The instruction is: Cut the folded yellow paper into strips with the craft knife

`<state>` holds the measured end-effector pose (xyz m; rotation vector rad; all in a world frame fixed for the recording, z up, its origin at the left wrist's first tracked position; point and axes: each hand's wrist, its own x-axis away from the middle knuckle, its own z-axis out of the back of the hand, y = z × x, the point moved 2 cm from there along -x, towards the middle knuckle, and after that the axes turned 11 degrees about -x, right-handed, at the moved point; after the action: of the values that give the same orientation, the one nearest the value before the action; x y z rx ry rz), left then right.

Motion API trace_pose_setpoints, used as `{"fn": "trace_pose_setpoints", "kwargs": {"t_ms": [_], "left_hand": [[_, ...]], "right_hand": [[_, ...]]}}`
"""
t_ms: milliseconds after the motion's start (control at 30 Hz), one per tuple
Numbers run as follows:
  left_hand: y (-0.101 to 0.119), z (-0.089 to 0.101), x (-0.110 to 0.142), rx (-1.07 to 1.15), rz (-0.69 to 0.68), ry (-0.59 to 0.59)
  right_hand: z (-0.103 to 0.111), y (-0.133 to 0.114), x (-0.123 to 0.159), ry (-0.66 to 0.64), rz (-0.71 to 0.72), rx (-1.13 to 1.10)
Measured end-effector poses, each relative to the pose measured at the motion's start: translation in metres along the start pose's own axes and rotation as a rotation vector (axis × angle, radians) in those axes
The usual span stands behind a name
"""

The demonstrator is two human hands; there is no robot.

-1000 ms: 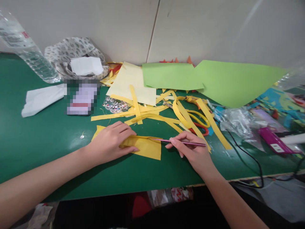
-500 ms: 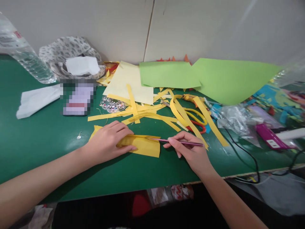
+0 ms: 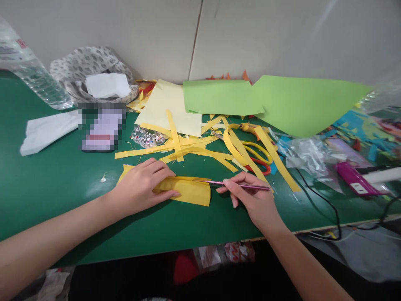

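Observation:
My left hand [image 3: 142, 186] lies flat on a folded yellow paper piece [image 3: 191, 190] on the green table [image 3: 56, 184], fingers stretched out and pressing it down. My right hand [image 3: 250, 196] pinches a thin pink pencil [image 3: 234, 184] whose tip touches the paper's upper right edge. Behind both hands lies a heap of yellow paper strips [image 3: 194, 150].
Scissors with yellow and red handles [image 3: 260, 161] lie under the strips. Light green sheets [image 3: 272, 100] and a pale yellow sheet [image 3: 172, 108] lean at the back. A water bottle [image 3: 28, 71], patterned pouch [image 3: 90, 73], white tissue [image 3: 46, 129], phone [image 3: 102, 127], gem tray [image 3: 148, 137], plastic bags [image 3: 310, 156], purple tool [image 3: 354, 179] and black cable [image 3: 328, 209] surround.
Both hands keep their hold; the right hand with the pencil has edged slightly along the paper's edge. The view shifted a little.

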<state>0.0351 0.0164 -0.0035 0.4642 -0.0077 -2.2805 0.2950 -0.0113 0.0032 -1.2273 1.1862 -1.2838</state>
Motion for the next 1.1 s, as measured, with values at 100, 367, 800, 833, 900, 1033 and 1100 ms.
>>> {"fn": "trace_pose_setpoints", "kwargs": {"t_ms": [100, 367, 800, 833, 900, 1033, 1100], "left_hand": [[0.0001, 0.0000, 0.0003, -0.003, 0.000, 0.000], [0.0002, 0.0001, 0.0001, -0.011, 0.001, -0.005], [-0.0011, -0.0007, 0.0011, 0.005, 0.002, 0.013], [-0.0010, -0.0005, 0.0008, 0.005, 0.001, 0.013], [-0.0004, 0.0000, 0.0002, 0.005, -0.003, 0.022], [0.0006, 0.0006, 0.0004, 0.013, -0.002, 0.019], [0.0006, 0.0004, 0.0011, 0.016, 0.003, 0.009]], "right_hand": [[0.0024, 0.0027, -0.0024, -0.010, 0.012, -0.022], [-0.0006, 0.0009, -0.0053, -0.055, -0.016, 0.025], [0.0025, -0.0012, -0.0014, 0.000, -0.011, 0.041], [0.0036, -0.0006, -0.0016, -0.009, -0.010, 0.042], [0.0055, 0.0002, -0.0018, -0.021, -0.006, 0.040], [0.0068, -0.0010, -0.0002, 0.006, -0.012, 0.037], [0.0076, -0.0020, 0.0008, 0.019, -0.012, 0.044]]}}
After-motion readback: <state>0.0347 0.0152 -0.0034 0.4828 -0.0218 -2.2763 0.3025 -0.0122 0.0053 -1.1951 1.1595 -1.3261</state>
